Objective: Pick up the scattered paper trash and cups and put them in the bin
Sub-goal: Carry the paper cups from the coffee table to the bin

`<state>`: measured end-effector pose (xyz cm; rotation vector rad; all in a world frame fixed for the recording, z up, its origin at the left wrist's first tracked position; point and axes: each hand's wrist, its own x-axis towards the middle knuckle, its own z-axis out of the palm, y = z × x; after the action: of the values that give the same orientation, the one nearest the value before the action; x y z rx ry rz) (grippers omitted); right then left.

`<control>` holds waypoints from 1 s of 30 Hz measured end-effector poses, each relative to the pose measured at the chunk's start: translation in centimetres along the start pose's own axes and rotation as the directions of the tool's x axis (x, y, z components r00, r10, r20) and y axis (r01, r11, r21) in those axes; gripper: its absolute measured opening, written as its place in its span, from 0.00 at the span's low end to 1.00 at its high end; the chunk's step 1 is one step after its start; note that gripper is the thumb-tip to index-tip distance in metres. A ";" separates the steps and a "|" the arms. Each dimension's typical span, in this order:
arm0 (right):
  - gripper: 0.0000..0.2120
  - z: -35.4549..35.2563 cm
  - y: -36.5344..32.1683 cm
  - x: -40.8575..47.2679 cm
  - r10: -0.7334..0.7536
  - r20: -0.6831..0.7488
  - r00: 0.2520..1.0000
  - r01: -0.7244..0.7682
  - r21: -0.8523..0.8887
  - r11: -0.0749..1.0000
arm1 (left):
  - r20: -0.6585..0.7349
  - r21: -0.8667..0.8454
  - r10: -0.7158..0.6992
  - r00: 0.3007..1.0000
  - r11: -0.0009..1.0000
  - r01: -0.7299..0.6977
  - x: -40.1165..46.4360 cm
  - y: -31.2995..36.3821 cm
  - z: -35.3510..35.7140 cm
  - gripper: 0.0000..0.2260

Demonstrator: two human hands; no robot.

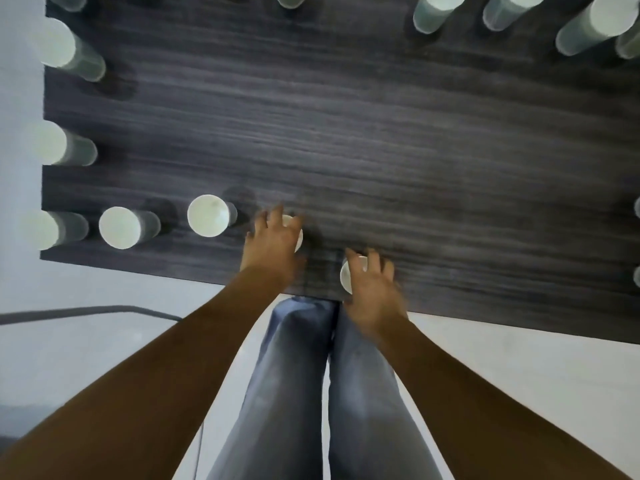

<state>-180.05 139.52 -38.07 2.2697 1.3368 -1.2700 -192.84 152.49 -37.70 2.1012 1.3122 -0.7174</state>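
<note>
We look straight down on a dark wood-grain table (346, 133) ringed with white cups. Our left hand (273, 242) curls over one cup (298, 237), and our right hand (372, 289) covers another cup (346, 277) near the table's front edge. Three more cups (207, 215) stand in a row to the left. Below are our jeans (294, 393).

Dim, soft-focus wide-angle view; cups (207, 215) glow overexposed, cast smudged shadows, and lean outward at the edges.
</note>
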 end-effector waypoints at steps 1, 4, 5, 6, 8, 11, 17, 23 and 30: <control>0.37 0.3 0.3 0.1 -0.011 -0.021 1.000 0.012 0.014 1.000 | -0.010 -0.022 0.005 1.000 1.000 -0.006 0.1 -0.1 0.5 0.28; 0.32 0.6 0.9 0.1 -0.019 -0.072 0.997 0.024 0.075 0.997 | -0.061 -0.060 0.032 0.998 0.998 -0.035 -0.4 -0.4 1.3 0.24; 0.31 0.6 1.1 0.0 -0.018 -0.079 0.997 0.025 0.088 0.996 | -0.071 -0.064 0.036 0.997 0.997 -0.040 -0.7 -0.4 1.3 0.24; 0.31 0.5 1.3 -0.3 -0.017 -0.085 0.996 0.025 0.100 0.995 | -0.071 -0.068 0.040 0.997 0.997 -0.045 -1.1 -0.2 1.3 0.24; 0.32 0.0 1.6 -1.1 -0.004 -0.103 0.995 0.017 0.124 0.992 | -0.051 -0.078 0.060 0.997 0.995 -0.064 -2.1 0.6 1.0 0.25; 0.34 -1.5 1.8 -2.7 0.030 -0.130 0.991 -0.006 0.180 0.984 | -0.012 -0.088 0.104 0.995 0.991 -0.104 -3.4 2.6 -0.2 0.27; 0.37 -5.6 2.5 -7.9 0.089 -0.200 0.976 -0.039 0.238 0.970 | -0.023 -0.102 0.179 0.984 0.978 -0.180 -7.4 7.7 -4.3 0.30; 0.37 -8.5 3.0 -15.2 0.168 -0.352 0.921 -0.050 0.321 0.946 | -0.045 -0.016 0.319 0.947 0.947 -0.319 -12.2 12.6 -8.5 0.31; 0.36 -8.2 2.9 -23.9 0.391 -0.398 0.830 -0.159 0.503 0.850 | 0.022 0.152 0.540 0.841 0.830 -0.537 -17.9 16.1 -10.6 0.28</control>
<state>-178.25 127.96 -15.45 3.1414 0.8057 -1.0134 -183.38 142.93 -15.15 2.4465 0.6174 -0.5538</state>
